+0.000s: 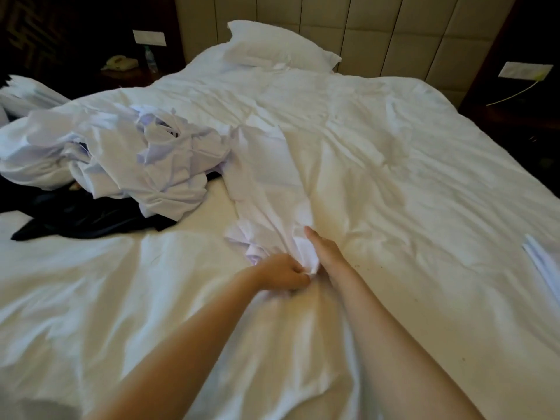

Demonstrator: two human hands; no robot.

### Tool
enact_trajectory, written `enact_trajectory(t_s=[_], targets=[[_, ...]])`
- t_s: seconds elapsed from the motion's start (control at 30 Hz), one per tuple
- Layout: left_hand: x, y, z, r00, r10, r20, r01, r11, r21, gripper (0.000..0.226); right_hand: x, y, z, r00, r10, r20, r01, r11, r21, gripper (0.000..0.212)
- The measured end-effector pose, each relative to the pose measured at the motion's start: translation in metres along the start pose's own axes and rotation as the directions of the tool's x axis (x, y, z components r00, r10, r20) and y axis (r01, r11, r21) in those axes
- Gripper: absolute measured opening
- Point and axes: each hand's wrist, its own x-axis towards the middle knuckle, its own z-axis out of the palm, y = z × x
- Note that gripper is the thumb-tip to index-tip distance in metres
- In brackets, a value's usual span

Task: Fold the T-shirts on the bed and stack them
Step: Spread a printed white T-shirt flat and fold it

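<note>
A white T-shirt (pixel 266 189) lies stretched along the middle of the bed, its near end bunched. My left hand (pixel 286 272) grips that bunched end with curled fingers. My right hand (pixel 322 248) lies right beside it against the same cloth, its fingers hidden in the fabric. A loose pile of white T-shirts (pixel 127 156) sits to the left, partly on top of dark garments (pixel 78 216). The bed's white duvet (pixel 409 165) is wrinkled all over.
A white pillow (pixel 281 47) leans at the padded headboard. Something white and folded (pixel 542 262) lies at the right edge of the bed. A nightstand at the back left holds a phone (pixel 119 62) and a bottle (pixel 150 60).
</note>
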Motion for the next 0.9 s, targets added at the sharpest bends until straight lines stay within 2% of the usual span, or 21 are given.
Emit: enact_trajectory(t_s=[0.13, 0.23, 0.3, 0.33, 0.37, 0.43, 0.47, 0.53, 0.57, 0.6, 0.63, 0.67, 0.7, 0.8, 0.87, 0.9], targets=[[-0.026, 0.009, 0.029, 0.999, 0.029, 0.037, -0.032, 0.997, 0.073, 0.039, -0.024, 0.015, -0.003, 0.985, -0.007, -0.174, 0.000, 0.999, -0.038, 0.030], [-0.044, 0.009, 0.023, 0.992, 0.089, 0.087, -0.083, 0.994, -0.065, 0.030, -0.037, 0.023, -0.013, 0.969, 0.003, -0.246, -0.019, 0.998, -0.062, 0.025], [-0.055, 0.012, 0.015, 0.988, 0.155, -0.009, -0.155, 0.985, -0.074, 0.020, -0.043, 0.028, -0.021, 0.965, 0.037, -0.258, -0.041, 0.999, -0.012, 0.024], [-0.058, 0.011, 0.015, 0.975, 0.197, -0.099, -0.197, 0.980, 0.016, 0.015, -0.047, 0.029, -0.025, 0.967, 0.051, -0.250, -0.047, 0.999, 0.024, 0.024], [-0.062, 0.011, 0.015, 0.954, 0.236, -0.185, -0.200, 0.961, 0.193, 0.030, -0.051, 0.030, -0.030, 0.968, 0.062, -0.242, -0.046, 0.996, 0.071, 0.023], [-0.067, 0.009, 0.021, 0.928, 0.267, -0.260, -0.093, 0.842, 0.531, 0.060, -0.063, 0.029, -0.041, 0.974, 0.073, -0.216, -0.031, 0.981, 0.190, 0.019], [-0.070, 0.010, 0.022, 0.921, 0.258, -0.292, -0.032, 0.797, 0.603, 0.062, -0.070, 0.028, -0.046, 0.977, 0.076, -0.197, -0.030, 0.973, 0.229, 0.014], [-0.074, 0.012, 0.022, 0.913, 0.215, -0.347, 0.052, 0.782, 0.621, 0.053, -0.080, 0.027, -0.057, 0.979, 0.061, -0.192, -0.024, 0.982, 0.187, 0.014], [-0.075, 0.014, 0.019, 0.913, 0.204, -0.354, 0.061, 0.790, 0.610, 0.047, -0.084, 0.027, -0.064, 0.977, 0.031, -0.211, -0.013, 0.996, 0.085, 0.022], [-0.078, 0.016, 0.017, 0.920, 0.192, -0.342, 0.043, 0.816, 0.576, 0.042, -0.088, 0.026, -0.071, 0.971, -0.004, -0.240, -0.023, 0.994, -0.109, 0.030], [-0.083, 0.021, 0.015, 0.930, 0.187, -0.315, -0.006, 0.867, 0.498, 0.040, -0.096, 0.024, -0.078, 0.962, -0.046, -0.269, -0.053, 0.936, -0.349, 0.033], [-0.086, 0.026, 0.015, 0.946, 0.189, -0.265, -0.073, 0.917, 0.392, 0.039, -0.106, 0.022, -0.084, 0.955, -0.087, -0.284, -0.091, 0.825, -0.558, 0.034], [-0.090, 0.034, 0.016, 0.958, 0.202, -0.205, -0.140, 0.949, 0.282, 0.038, -0.116, 0.020, -0.089, 0.957, -0.090, -0.277, -0.132, 0.713, -0.689, 0.033], [-0.103, 0.059, 0.027, 0.973, 0.228, -0.035, -0.226, 0.973, 0.035, 0.038, -0.137, 0.016, -0.097, 0.983, 0.029, -0.179, -0.175, 0.409, -0.896, 0.025], [-0.110, 0.072, 0.033, 0.966, 0.203, 0.161, -0.176, 0.970, -0.166, 0.043, -0.145, 0.015, -0.096, 0.979, 0.113, -0.171, -0.194, 0.249, -0.949, 0.008], [-0.116, 0.078, 0.034, 0.951, 0.195, 0.238, -0.131, 0.957, -0.258, 0.043, -0.151, 0.014, -0.095, 0.977, 0.123, -0.177, -0.201, 0.216, -0.956, 0.004]])
